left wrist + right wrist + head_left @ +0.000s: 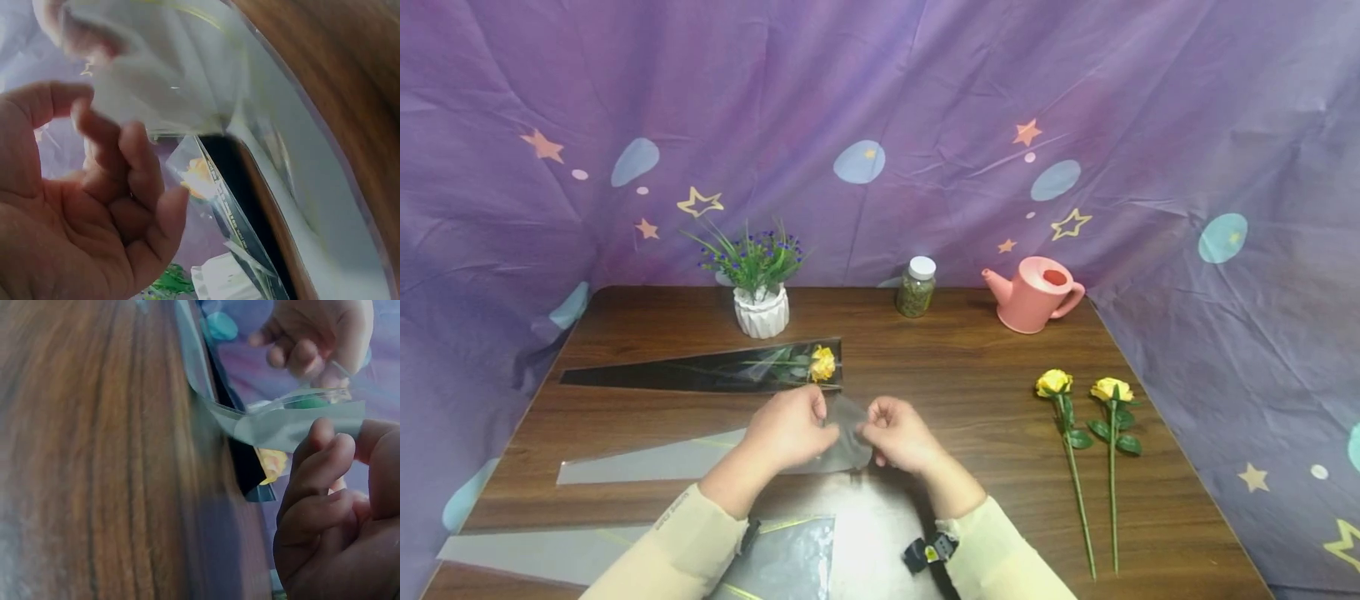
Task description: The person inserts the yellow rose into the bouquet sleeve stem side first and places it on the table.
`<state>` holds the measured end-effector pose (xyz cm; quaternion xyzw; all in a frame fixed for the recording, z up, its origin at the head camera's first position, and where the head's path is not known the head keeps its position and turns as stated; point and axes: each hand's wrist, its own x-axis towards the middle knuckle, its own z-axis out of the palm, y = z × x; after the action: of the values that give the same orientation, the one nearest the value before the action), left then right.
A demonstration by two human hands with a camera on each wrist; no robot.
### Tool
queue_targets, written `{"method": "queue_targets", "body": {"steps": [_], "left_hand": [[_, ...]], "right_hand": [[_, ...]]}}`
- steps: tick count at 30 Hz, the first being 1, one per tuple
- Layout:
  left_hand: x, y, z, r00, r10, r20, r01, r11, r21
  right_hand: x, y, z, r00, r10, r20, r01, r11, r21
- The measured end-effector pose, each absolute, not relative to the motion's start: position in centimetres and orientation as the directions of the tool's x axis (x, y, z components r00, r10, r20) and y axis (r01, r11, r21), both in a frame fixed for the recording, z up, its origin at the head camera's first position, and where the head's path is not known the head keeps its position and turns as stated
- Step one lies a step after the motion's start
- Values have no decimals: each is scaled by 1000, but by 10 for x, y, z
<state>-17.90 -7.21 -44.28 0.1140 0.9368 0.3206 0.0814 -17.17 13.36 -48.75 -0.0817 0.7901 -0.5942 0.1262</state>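
Midway along the table [955,358], in your head view, the clear sleeve [647,462] points its narrow end to your left and its wide mouth to the gap between your hands. Your left hand [793,429] crosses its wide part; your right hand [901,433] pinches the mouth's edge. Two yellow roses [1055,383] lie well to the right, heads away from you, stems running toward you and so roughly crosswise to the sleeve; your right hand is nearer to them. Your left hand and wrist cover part of the sleeve.

From your left wrist, your thumb and forefinger come together at the film's edge, apparently pinching it; the other fingers curl over a bare palm. The film is too transparent to show exactly where it is caught.

From your right wrist, your thumb and bent forefinger grip a flap of the sleeve. Toward your left fingers, blur makes the layers hard to separate.
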Motion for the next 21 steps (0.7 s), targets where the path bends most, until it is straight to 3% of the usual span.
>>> {"method": "queue_targets", "body": {"steps": [9, 16, 21], "left_hand": [[-178, -70, -440, -963, 265, -55, 152, 695, 702], [-174, -66, -446, -967, 248, -50, 126, 645, 754], [-174, -65, -451, -975, 218, -39, 114, 642, 758]], "right_hand": [[-172, 144, -493, -962, -259, -80, -9, 327, -945], [-170, 165, -486, -941, -339, -17, -74, 253, -965], [-169, 192, -480, -974, -220, 43, -112, 311, -944]]}}
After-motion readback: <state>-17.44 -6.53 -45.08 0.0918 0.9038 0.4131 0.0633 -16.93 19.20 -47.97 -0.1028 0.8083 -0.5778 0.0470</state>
